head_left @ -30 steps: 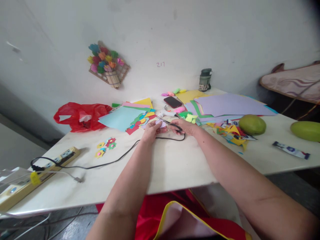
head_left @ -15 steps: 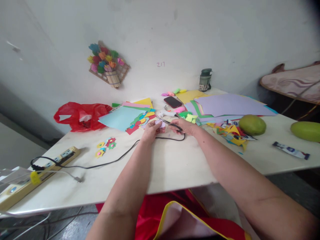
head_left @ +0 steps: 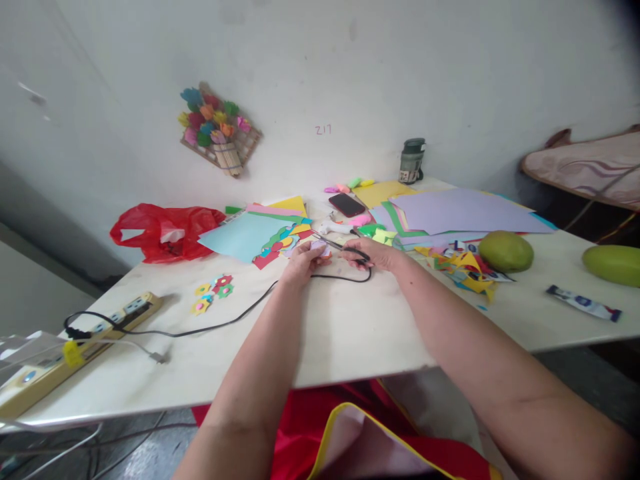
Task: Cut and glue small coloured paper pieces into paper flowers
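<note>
In the middle of the table, my left hand (head_left: 299, 264) pinches a small piece of light purple paper (head_left: 319, 247). My right hand (head_left: 373, 255) grips a pair of scissors (head_left: 330, 241) by the dark handles, its blades pointing left, just above the paper. Behind the left hand lie cut strips and shapes of coloured paper (head_left: 280, 243). A white glue gun (head_left: 333, 227) sits just beyond the scissors. Small paper flowers (head_left: 214, 293) rest to the left. My fingers hide part of the purple piece.
A black cord (head_left: 225, 325) runs across the table to a power strip (head_left: 100, 333) at left. At the back are a red plastic bag (head_left: 165, 233), a phone (head_left: 347, 205) and purple sheets (head_left: 450, 210). Paper scraps (head_left: 467, 273) and a green mango (head_left: 506, 252) are at right.
The scissors have lifted slightly off the purple paper and their blades look a little apart. Both hands stay in nearly the same place.
</note>
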`<state>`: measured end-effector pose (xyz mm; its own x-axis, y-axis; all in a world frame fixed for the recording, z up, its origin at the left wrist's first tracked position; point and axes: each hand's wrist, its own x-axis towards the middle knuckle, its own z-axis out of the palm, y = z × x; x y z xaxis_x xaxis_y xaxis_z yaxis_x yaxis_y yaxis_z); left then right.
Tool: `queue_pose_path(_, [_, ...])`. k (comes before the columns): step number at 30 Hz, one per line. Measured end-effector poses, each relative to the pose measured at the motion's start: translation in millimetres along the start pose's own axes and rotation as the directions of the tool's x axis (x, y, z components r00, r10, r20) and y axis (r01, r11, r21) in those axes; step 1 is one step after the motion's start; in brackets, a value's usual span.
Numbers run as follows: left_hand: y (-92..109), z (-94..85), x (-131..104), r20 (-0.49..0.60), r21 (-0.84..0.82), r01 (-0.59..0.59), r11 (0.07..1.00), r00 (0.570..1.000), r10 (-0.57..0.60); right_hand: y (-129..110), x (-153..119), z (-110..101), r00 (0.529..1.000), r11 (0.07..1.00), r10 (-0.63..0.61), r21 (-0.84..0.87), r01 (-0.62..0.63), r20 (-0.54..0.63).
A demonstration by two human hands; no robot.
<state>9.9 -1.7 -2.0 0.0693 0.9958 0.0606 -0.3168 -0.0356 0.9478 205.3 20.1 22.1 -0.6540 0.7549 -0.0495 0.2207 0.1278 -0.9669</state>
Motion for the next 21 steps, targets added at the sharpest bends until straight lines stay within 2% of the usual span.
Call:
queue_pose_path(7, [-0.7,-2.4,-0.7,0.063,0.017,-0.005,1.0,0.998,0.004,7.2,3.8,-5.6,0.999,0.999,-0.024,0.023,0.023,0.038])
queue_pose_path(12, [-1.7,-2.8,-0.7,0.026,0.018,-0.02,1.0,0.999,0.019,3.1,1.2,-4.9,1.0,1.0,-0.016,-0.006,0.016,0.003])
queue_pose_path(18, [0.6,-0.6,-2.9,-0.015,0.032,0.007,0.999,1.0,-0.006,-0.9,0.7,-2.7,0.99,1.0,-0.008,0.011,0.009,-0.14])
queue_pose_path(21, [1.9,0.4,-3.6,0.004,0.03,0.017,0.999,1.0,-0.017,0.5,2.2,-3.2,0.986,1.0,0.0,0.02,0.003,-0.165])
